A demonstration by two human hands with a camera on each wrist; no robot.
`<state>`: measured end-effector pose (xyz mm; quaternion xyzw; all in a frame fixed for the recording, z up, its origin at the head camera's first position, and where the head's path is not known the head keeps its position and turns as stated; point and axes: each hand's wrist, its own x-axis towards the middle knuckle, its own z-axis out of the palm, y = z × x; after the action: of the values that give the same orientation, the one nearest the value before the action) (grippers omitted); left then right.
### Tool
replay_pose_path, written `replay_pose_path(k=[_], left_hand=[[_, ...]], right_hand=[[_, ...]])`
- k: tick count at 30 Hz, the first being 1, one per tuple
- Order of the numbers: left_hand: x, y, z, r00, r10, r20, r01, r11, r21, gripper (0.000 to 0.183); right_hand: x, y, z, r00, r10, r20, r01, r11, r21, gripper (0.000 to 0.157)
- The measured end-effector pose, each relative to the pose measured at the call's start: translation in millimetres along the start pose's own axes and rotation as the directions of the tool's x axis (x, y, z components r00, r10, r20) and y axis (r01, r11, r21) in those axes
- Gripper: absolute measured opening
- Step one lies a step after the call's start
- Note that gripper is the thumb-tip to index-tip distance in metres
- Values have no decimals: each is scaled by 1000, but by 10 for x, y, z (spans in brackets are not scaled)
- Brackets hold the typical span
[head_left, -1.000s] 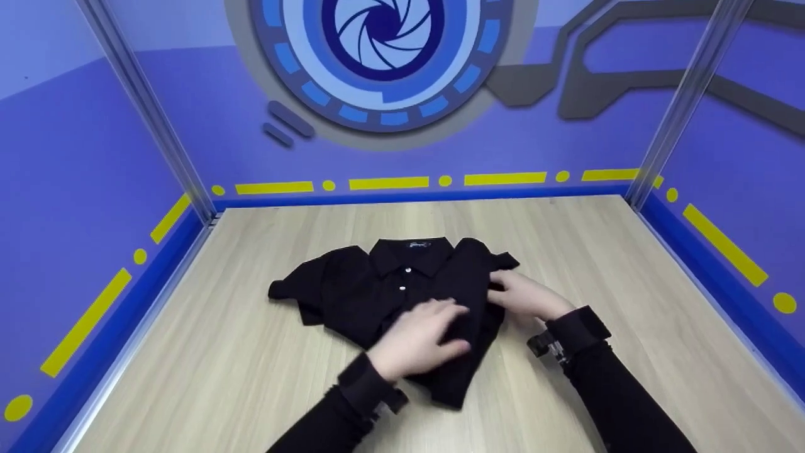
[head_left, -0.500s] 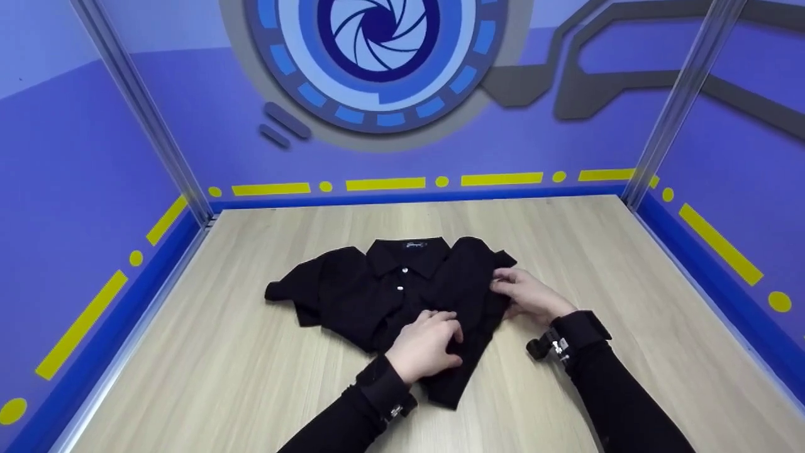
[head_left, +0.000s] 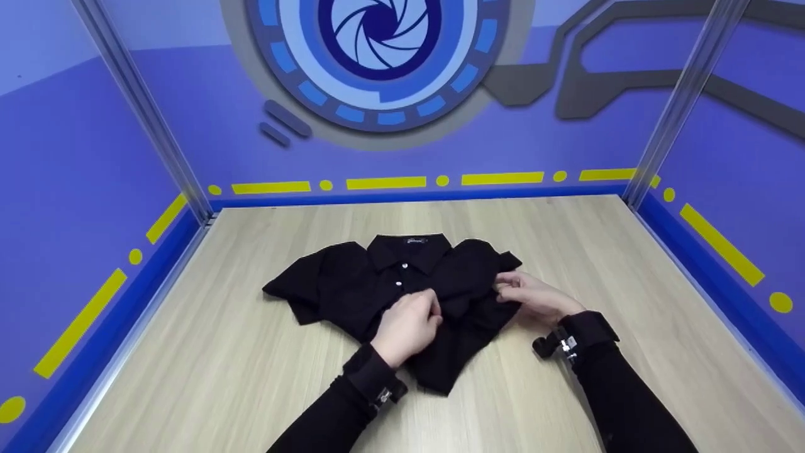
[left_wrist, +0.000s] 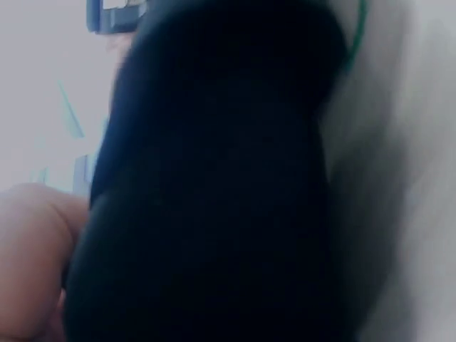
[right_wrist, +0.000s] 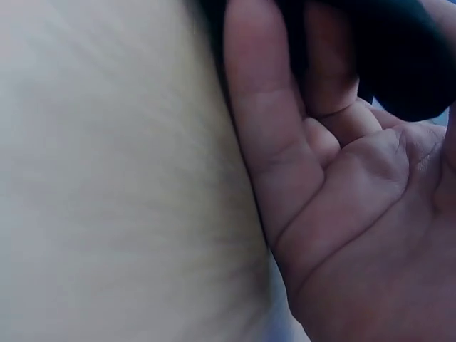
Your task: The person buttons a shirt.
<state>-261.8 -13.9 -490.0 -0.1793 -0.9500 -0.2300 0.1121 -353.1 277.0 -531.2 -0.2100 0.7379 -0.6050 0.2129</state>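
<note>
Left hand now pinches shirt below collar; right hand pinches it right of collar: likely two-point control.

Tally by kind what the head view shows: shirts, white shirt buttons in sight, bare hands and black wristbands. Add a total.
Black shirt: 1
White buttons: 2 (upper button, lower button)
Bare hands: 2 (left hand, right hand)
Wristbands: 2 (left wristband, right wristband)
Total: 7
</note>
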Motion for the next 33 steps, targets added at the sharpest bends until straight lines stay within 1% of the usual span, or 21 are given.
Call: replay_pose_path(k=[2,4,7,9,11,14,16,18,19,20,21,23,24,25,26,27,29,30,33], left_hand=[[38,-33,-42,997,-40,-63,40,999,0,14],[70,-68,-80,989,-72,-126,73,997,0,14],[105,-112,-136,972,-113,-207,110,994,-23,13],[125,-137,-165,958,-138,-251,130,990,-47,12],[144,-155,-187,944,-162,-287,146,986,-79,11],[167,-169,-213,924,-185,-334,153,981,-120,10],[180,-170,-221,914,-191,-357,146,978,-148,10],[186,-166,-223,909,-189,-371,134,976,-169,10],[188,-162,-217,910,-181,-374,123,977,-174,9],[189,-155,-211,914,-169,-370,111,978,-175,9],[187,-147,-205,922,-150,-358,93,981,-170,9],[178,-125,-188,948,-87,-305,40,987,-155,14],[170,-111,-180,964,-44,-263,6,990,-143,17],[159,-95,-173,977,-1,-211,-28,990,-136,20],[148,-80,-165,988,38,-152,-58,990,-131,21],[134,-65,-156,993,71,-93,-83,988,-128,19],[110,-41,-138,994,110,1,-109,986,-127,14],[98,-34,-128,993,109,34,-105,988,-116,15],[73,-36,-97,995,71,77,-65,995,-73,38]], right_hand=[[-17,1,-7,999,28,-21,-28,999,-15,29],[-32,-7,-4,998,47,-38,-48,998,-28,34],[-41,-35,30,998,59,-29,-59,998,-3,25],[-46,-61,65,997,79,20,-80,996,31,19],[-53,-104,116,988,122,94,-128,990,54,21],[-56,-154,218,964,162,209,-171,985,25,29],[-47,-182,304,955,148,257,-147,989,-24,30],[-18,-192,391,954,83,288,-61,994,-86,25],[-3,-199,434,953,55,298,-21,993,-115,22],[12,-207,473,951,27,309,16,990,-138,21],[26,-214,508,950,8,314,47,985,-166,21],[54,-222,563,945,-20,326,91,974,-206,21],[65,-227,580,944,-19,331,96,971,-218,21],[74,-232,598,941,-13,339,85,976,-198,20],[82,-231,609,939,-14,343,80,980,-181,19],[88,-232,616,940,-9,340,69,984,-165,19],[92,-234,623,942,-14,336,58,991,-121,21],[91,-236,625,943,-20,331,53,994,-93,22],[75,-241,631,944,-51,325,41,998,37,24]])
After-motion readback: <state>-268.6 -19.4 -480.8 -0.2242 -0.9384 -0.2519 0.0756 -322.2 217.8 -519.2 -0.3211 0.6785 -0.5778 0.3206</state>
